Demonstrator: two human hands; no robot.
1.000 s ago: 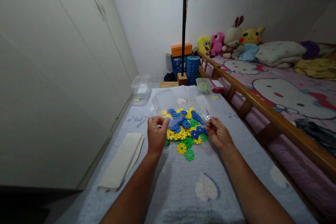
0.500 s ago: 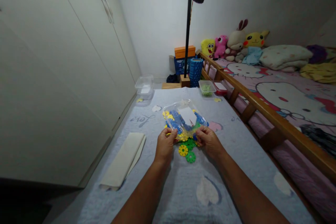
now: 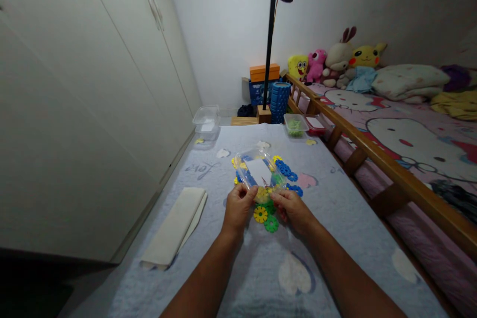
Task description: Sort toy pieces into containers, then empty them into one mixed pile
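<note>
My left hand (image 3: 240, 207) pinches the near left corner of a clear plastic container (image 3: 242, 171), and my right hand (image 3: 291, 208) pinches its near right corner. A white label (image 3: 258, 171) with a small reddish mark shows on the container. Yellow, green and blue notched plastic discs lie beneath and around it on the cloth, some seen through the clear plastic. A yellow disc (image 3: 260, 214) and a green disc (image 3: 271, 223) lie between my hands. Several blue discs (image 3: 285, 168) show past the container's right side. My fingertips are partly hidden.
A folded cream cloth or sheet (image 3: 177, 228) lies at left. Clear containers (image 3: 206, 121) stand at the far left corner. A container of pale green pieces (image 3: 295, 125) and a red box (image 3: 315, 124) stand far right, beside the wooden bed rail (image 3: 357, 151).
The container has shifted slightly left and nearer to me, uncovering blue discs on its right. My right hand has moved a little inward. The view has shifted slightly.
</note>
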